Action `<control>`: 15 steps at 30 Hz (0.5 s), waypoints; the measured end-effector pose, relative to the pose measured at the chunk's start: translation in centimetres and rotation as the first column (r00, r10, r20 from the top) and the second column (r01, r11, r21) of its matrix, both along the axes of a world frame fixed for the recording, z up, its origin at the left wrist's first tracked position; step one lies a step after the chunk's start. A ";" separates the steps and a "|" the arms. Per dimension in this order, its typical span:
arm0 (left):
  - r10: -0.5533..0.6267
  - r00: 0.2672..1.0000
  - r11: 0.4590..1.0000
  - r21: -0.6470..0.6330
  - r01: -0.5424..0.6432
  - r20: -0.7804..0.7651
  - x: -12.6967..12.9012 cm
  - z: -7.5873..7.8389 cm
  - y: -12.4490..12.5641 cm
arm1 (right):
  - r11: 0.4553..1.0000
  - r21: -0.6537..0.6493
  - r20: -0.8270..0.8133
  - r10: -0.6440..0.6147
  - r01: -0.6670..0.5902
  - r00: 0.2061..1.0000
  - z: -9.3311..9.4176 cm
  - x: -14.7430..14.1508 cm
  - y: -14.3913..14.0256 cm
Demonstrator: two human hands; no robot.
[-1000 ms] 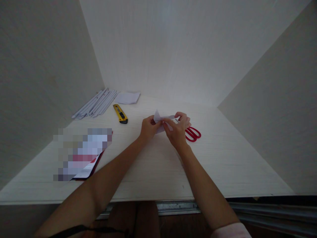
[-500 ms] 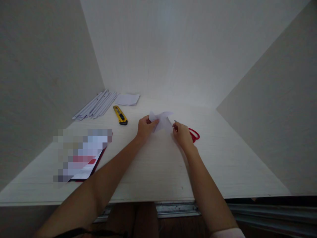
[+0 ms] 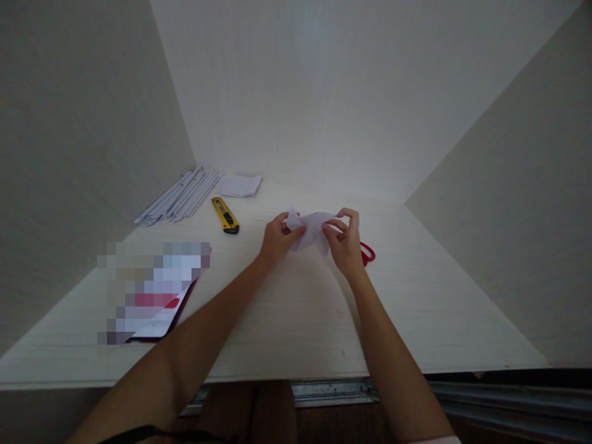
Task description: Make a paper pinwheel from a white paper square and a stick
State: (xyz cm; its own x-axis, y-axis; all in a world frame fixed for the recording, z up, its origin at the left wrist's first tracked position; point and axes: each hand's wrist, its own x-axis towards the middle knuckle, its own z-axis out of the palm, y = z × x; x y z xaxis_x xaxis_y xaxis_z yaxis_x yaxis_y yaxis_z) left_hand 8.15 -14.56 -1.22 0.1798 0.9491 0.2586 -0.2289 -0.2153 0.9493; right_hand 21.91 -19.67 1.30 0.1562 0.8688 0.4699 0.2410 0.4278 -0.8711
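Note:
A small folded piece of white paper point(image 3: 312, 229) is held just above the white desk point(image 3: 296, 320), between both hands. My left hand point(image 3: 277, 239) pinches its left corner. My right hand point(image 3: 345, 243) pinches its right edge with thumb and fingers. Red scissors point(image 3: 367, 253) lie on the desk behind my right hand, mostly hidden by it.
A yellow utility knife point(image 3: 225, 214) lies left of the hands. Several rolled white paper sticks point(image 3: 178, 194) and a folded white sheet point(image 3: 239, 184) sit at the back left. A blurred booklet on a dark red cover point(image 3: 152, 290) lies at the front left. Walls close in on three sides.
My right hand let go of the paper for a moment, dropped toward the desk, then came back up and gripped the right edge again. The paper now looks flatter and wider.

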 end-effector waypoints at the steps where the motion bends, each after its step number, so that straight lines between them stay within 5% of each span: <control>1: -0.001 1.000 1.000 0.001 0.001 0.008 0.0 0.0 0.0 | 1.000 0.019 0.000 -0.015 0.015 1.000 0.0 0.0 -0.1; 9: -0.079 0.995 0.997 -0.018 0.080 0.052 0.2 0.6 -0.6 | 0.993 0.098 0.346 -0.099 0.069 0.933 -0.4 0.4 0.0; 15: -0.163 0.980 0.987 0.008 0.163 0.113 0.2 0.8 -0.9 | 0.987 0.101 0.284 -0.146 0.122 0.948 -0.5 0.5 0.1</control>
